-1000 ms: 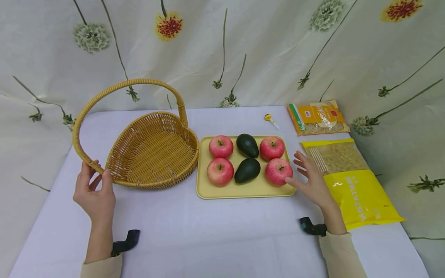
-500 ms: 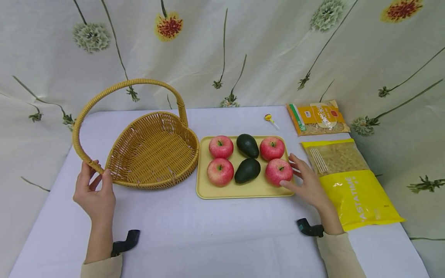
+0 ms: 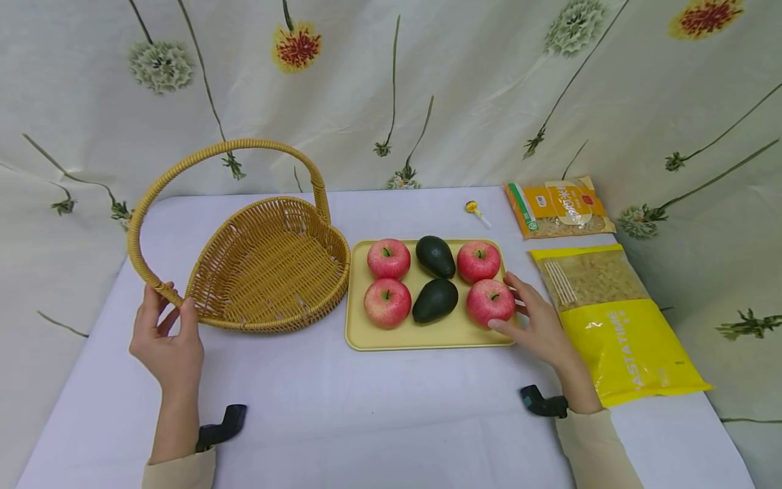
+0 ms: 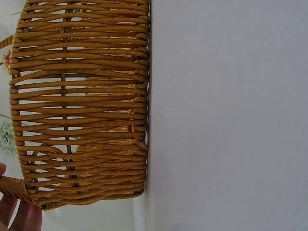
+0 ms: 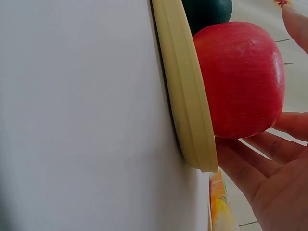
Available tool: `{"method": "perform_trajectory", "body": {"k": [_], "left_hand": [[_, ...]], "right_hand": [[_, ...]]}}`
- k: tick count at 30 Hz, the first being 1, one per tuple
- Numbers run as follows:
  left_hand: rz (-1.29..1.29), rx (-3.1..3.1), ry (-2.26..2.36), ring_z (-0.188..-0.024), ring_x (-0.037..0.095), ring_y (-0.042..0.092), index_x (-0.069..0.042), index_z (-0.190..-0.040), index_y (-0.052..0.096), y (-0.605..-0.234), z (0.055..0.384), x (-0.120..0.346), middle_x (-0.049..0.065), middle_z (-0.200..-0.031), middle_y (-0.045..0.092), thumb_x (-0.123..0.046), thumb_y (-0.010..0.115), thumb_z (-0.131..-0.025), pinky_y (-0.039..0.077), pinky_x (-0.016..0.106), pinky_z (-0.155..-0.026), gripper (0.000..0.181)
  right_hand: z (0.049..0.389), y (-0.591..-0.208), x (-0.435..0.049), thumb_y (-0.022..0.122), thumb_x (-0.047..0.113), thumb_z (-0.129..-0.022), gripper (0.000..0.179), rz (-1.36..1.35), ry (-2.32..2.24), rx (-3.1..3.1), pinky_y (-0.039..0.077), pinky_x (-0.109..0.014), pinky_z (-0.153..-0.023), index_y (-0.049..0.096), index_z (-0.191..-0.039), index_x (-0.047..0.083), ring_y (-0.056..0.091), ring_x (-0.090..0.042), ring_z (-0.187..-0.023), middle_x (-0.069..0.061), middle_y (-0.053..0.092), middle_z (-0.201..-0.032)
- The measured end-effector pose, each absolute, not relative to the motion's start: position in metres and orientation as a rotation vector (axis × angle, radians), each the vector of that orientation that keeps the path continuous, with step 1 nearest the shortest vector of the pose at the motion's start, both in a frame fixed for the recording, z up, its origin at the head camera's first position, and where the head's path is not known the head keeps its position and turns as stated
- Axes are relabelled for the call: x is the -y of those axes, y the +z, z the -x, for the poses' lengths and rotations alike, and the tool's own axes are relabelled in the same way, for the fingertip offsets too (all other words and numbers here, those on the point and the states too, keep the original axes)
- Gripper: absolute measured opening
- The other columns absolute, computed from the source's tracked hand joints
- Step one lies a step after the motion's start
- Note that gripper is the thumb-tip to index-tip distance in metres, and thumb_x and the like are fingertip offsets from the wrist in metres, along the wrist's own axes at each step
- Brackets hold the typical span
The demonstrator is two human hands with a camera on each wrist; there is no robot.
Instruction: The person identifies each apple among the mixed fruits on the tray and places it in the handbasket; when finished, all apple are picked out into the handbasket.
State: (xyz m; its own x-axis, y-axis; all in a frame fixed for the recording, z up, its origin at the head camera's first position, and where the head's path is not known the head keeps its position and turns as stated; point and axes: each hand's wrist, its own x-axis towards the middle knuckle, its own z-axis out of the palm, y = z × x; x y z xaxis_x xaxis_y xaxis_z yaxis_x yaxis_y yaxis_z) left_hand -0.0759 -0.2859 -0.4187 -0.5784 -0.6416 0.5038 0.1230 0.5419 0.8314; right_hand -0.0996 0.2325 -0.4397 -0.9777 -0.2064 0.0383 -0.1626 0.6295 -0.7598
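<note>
Head view: left hand [image 3: 168, 345] pinches the basket handle [image 3: 244, 143]; right hand [image 3: 542, 333], spread loosely, frames the apple [image 3: 489, 301] at the tray's [image 3: 403, 338] near right corner. Left wrist: stiff-looking basket [image 4: 139, 98]. Right wrist: apple probably firm, slick; hold its sides.

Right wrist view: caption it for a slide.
Right hand at a round red apple on a yellow tray, dark green avocado behind.

left wrist: basket [image 4: 139, 106] cut by top edge | right wrist: tray [image 5: 185, 86], avocado [image 5: 208, 12] likewise
</note>
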Motion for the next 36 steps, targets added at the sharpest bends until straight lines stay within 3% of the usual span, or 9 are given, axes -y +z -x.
{"method": "perform_trajectory", "body": {"k": [29, 33, 36], "left_hand": [[-0.384, 1.923, -1.101, -0.111, 0.007, 0.063, -0.026, -0.135, 0.058, -0.419, 0.075, 0.286, -0.003, -0.120, 0.067, -0.009, 0.065, -0.091, 0.051, 0.011, -0.090, 0.047], [-0.368, 1.929, -1.101, -0.113, 0.012, 0.063, -0.026, -0.136, 0.057, -0.418, 0.074, 0.284, -0.007, -0.120, 0.067, -0.010, 0.064, -0.092, 0.051, 0.011, -0.090, 0.047], [-0.396, 1.908, -1.123, -0.111, 0.011, 0.063, -0.027, -0.134, 0.059, -0.417, 0.075, 0.283, -0.004, -0.119, 0.068, -0.009, 0.066, -0.091, 0.051, 0.011, -0.089, 0.047]], "right_hand": [[0.101, -0.438, -0.227, 0.083, 0.029, -0.077, 0.085, 0.251, -1.240, -2.840, 0.055, -0.050, -0.092, 0.040, -0.144, 0.000, 0.052, -0.034, -0.120, -0.021, 0.050, -0.140], [0.100, -0.428, -0.229, 0.084, 0.025, -0.077, 0.081, 0.284, -1.307, -2.843, 0.059, -0.032, -0.086, 0.043, -0.142, 0.001, 0.053, -0.030, -0.116, -0.018, 0.054, -0.135], [0.101, -0.417, -0.225, 0.084, 0.022, -0.077, 0.079, 0.326, -1.366, -2.823, 0.055, -0.015, -0.080, 0.044, -0.142, 0.002, 0.053, -0.028, -0.115, -0.017, 0.055, -0.134]]}}
